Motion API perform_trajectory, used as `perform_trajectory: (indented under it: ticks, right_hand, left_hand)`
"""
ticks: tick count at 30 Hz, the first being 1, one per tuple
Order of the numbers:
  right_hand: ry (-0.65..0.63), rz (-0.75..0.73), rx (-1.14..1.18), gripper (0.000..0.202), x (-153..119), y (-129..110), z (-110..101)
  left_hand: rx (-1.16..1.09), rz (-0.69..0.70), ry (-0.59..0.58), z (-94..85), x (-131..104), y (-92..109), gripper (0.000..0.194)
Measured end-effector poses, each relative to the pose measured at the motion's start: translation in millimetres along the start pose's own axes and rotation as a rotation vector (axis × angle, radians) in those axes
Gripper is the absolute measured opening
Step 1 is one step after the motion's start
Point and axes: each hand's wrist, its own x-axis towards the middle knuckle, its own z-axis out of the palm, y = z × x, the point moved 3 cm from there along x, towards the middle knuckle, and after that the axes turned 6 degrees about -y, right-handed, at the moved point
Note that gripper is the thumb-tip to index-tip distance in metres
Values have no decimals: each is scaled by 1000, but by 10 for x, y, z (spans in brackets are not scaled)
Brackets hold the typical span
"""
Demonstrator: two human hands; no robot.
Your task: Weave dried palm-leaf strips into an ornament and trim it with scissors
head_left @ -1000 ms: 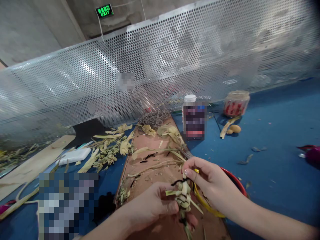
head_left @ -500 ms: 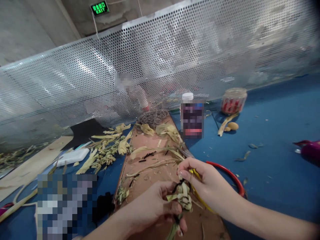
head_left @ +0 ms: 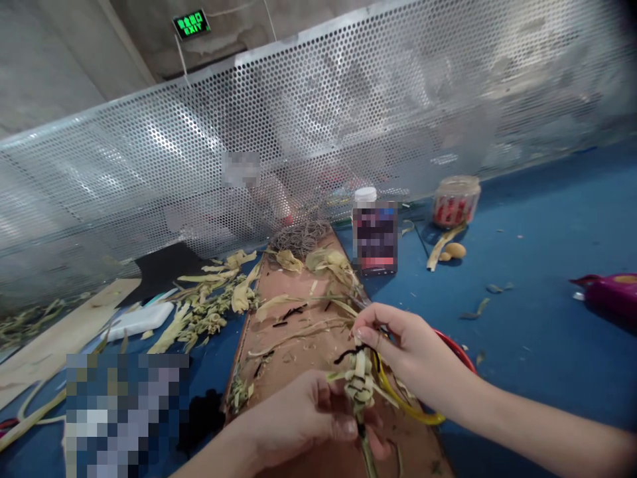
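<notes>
A small plant bundle [head_left: 359, 385], pale green and bound in strips, stands upright between my hands over a brown board [head_left: 293, 345]. My left hand [head_left: 311, 418] is closed around its lower part and stem. With thumb and forefinger pinched, my right hand [head_left: 385, 335] grips a black cord [head_left: 369, 346] at the bundle's top. One cord end sticks out to the left. Beneath my right hand lies a yellow-handled tool [head_left: 428, 417], partly hidden, with a red curved piece [head_left: 460, 353] behind my wrist.
Dried leaves and buds [head_left: 209, 312] lie left of the board, near a white case [head_left: 142, 320]. Tangled wire [head_left: 301, 238] sits at its far end. A capped bottle [head_left: 375, 239], a jar [head_left: 456, 202] and a purple tool [head_left: 612, 295] stand or lie rightward. Perforated metal [head_left: 318, 133] runs behind.
The bundle is more upright, and more of the black cord shows at its top. My left hand has loosened slightly around the stem. The view has shifted a little.
</notes>
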Motion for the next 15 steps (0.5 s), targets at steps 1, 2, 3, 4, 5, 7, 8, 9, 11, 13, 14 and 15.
perform_trajectory:
  ticks: [1, 2, 3, 4, 5, 7, 8, 9, 11, 13, 14, 15]
  right_hand:
    - [3, -5, 0, 17, 2, -2, -2]
    - [4, -7, 0, 17, 5, -2, -5]
    - [6, -6, -1, 17, 7, 0, -9]
    - [8, -5, -3, 17, 10, 3, -15]
    - [9, -3, -7, 17, 12, 6, -21]
    - [11, -1, -16, 16, 15, 12, -36]
    - [11, -1, -20, 16, 16, 15, -42]
    - [13, -1, -23, 16, 17, 17, -48]
    - [19, 0, -26, 16, 19, 23, -59]
    - [28, 3, -26, 17, 21, 30, -65]
    - [33, 3, -23, 17, 23, 33, -67]
    - [35, 3, -18, 17, 25, 36, -67]
  left_hand:
    - [-18, -3, 9, -5, 5, -17, 31]
    - [-45, -6, 10, -11, 9, -38, 31]
    - [-75, -6, 6, -19, 14, -61, 32]
    - [-103, -6, 2, -28, 19, -83, 33]
    - [-128, -7, -2, -37, 23, -105, 33]
    - [-169, -8, -11, -53, 28, -136, 32]
    - [-185, -7, -14, -58, 29, -144, 31]
    - [-200, -7, -15, -60, 27, -148, 29]
    - [-237, -20, 6, -63, 19, -149, 24]
    - [-268, -27, 67, -69, 6, -140, 18]
    - [-276, -23, 100, -72, 1, -132, 16]
    - [-274, -13, 129, -73, -3, -123, 14]
